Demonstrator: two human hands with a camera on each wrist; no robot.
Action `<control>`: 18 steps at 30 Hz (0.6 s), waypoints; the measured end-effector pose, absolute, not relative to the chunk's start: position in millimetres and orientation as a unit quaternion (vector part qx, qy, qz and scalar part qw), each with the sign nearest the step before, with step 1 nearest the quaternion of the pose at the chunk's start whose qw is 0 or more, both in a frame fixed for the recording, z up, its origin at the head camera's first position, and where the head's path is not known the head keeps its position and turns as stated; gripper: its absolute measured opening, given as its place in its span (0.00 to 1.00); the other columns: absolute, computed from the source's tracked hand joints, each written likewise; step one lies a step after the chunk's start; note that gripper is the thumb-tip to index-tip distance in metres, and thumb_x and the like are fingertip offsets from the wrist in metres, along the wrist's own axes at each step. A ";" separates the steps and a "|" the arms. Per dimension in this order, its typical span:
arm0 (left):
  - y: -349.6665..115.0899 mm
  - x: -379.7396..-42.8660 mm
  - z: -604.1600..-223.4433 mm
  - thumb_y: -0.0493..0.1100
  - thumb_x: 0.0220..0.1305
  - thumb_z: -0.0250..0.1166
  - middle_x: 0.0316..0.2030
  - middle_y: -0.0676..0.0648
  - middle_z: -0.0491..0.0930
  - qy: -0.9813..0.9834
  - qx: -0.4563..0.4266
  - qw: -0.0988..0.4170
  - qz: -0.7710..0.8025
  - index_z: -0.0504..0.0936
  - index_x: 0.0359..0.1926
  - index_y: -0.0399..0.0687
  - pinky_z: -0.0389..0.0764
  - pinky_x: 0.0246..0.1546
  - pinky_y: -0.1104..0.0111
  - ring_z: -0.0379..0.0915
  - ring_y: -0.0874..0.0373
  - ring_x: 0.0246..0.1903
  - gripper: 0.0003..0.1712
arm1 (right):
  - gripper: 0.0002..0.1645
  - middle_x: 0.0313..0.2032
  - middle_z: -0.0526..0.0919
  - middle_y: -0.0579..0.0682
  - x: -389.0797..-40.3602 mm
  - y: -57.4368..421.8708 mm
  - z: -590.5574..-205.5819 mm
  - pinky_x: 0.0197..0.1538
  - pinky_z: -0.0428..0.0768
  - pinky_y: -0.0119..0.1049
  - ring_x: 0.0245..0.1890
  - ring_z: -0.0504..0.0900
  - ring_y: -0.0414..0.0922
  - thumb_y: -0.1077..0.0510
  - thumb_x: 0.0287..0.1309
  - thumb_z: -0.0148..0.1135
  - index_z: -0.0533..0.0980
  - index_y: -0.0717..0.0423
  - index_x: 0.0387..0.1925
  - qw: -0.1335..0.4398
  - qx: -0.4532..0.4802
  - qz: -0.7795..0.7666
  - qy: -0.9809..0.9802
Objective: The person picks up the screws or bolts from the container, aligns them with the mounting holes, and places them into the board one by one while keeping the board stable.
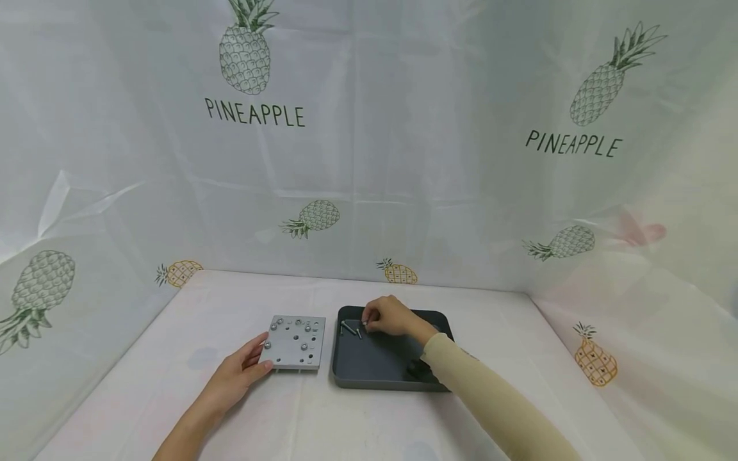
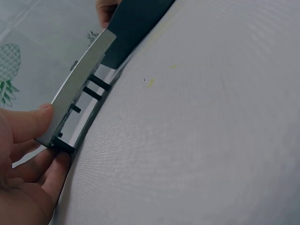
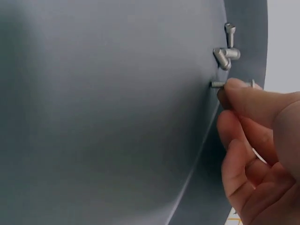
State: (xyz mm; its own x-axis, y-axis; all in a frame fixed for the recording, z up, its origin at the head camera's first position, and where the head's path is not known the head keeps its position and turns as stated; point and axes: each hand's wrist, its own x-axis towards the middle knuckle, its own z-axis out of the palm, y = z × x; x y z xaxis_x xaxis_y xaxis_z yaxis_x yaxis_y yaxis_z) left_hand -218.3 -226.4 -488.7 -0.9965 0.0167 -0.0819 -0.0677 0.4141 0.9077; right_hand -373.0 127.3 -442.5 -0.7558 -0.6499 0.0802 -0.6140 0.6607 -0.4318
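My left hand [image 1: 236,376] holds the left edge of a square metal plate [image 1: 286,354], thumb on the near side and fingers at the far left. Screw heads and small holes dot its top; screw shanks [image 2: 93,93] stick out below it in the left wrist view. Inside a dark grey tray [image 1: 363,366], my right hand [image 1: 396,318] pinches a small screw [image 3: 218,85] between thumb and fingertips. Beside those fingertips lie several loose screws [image 3: 225,58], towards the tray's far left corner.
To the right of the plate stands the tray, a narrow gap between them. A black object [image 1: 419,369], partly covered by the right forearm, lies in the tray. White cloth [image 1: 323,422] covers the table, and a pineapple-print curtain [image 1: 403,160] hangs behind it.
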 end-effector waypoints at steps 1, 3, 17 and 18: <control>-226.3 -218.6 -488.9 0.49 0.76 0.67 0.75 0.33 0.68 0.840 -0.018 0.040 0.541 0.59 0.84 0.50 0.68 0.75 0.45 0.66 0.38 0.74 0.43 | 0.05 0.30 0.88 0.42 -373.1 128.3 -442.5 0.38 0.81 0.33 0.30 0.81 0.34 0.63 0.64 0.75 0.85 0.52 0.37 0.043 -0.348 -0.224 0.909; -226.1 -219.3 -489.2 0.49 0.76 0.67 0.75 0.34 0.68 0.839 -0.017 0.041 0.543 0.59 0.84 0.50 0.68 0.75 0.45 0.66 0.38 0.75 0.43 | 0.05 0.30 0.88 0.41 -373.9 130.3 -443.3 0.38 0.81 0.32 0.30 0.82 0.34 0.63 0.64 0.76 0.85 0.52 0.37 0.048 -0.352 -0.226 0.907; -226.4 -219.5 -489.1 0.48 0.76 0.67 0.75 0.33 0.68 0.839 -0.021 0.043 0.543 0.59 0.84 0.50 0.69 0.75 0.45 0.66 0.38 0.74 0.43 | 0.05 0.31 0.88 0.38 -379.9 133.4 -447.2 0.38 0.81 0.29 0.31 0.83 0.32 0.61 0.65 0.75 0.84 0.50 0.38 0.060 -0.365 -0.252 0.894; -226.3 -219.4 -488.8 0.48 0.76 0.67 0.75 0.33 0.68 0.838 -0.019 0.043 0.543 0.59 0.84 0.49 0.69 0.75 0.45 0.66 0.37 0.74 0.43 | 0.05 0.31 0.88 0.38 -380.2 133.2 -447.0 0.38 0.82 0.29 0.31 0.83 0.32 0.61 0.65 0.75 0.84 0.50 0.38 0.059 -0.364 -0.260 0.892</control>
State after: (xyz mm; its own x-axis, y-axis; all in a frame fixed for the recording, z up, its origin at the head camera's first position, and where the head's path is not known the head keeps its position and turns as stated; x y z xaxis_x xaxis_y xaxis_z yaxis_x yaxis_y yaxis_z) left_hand -219.4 -226.3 -488.8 -0.9956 0.0136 -0.0925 -0.0789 0.4087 0.9093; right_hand -380.2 133.2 -447.0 -0.7277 -0.6806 0.0850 -0.6195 0.5989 -0.5075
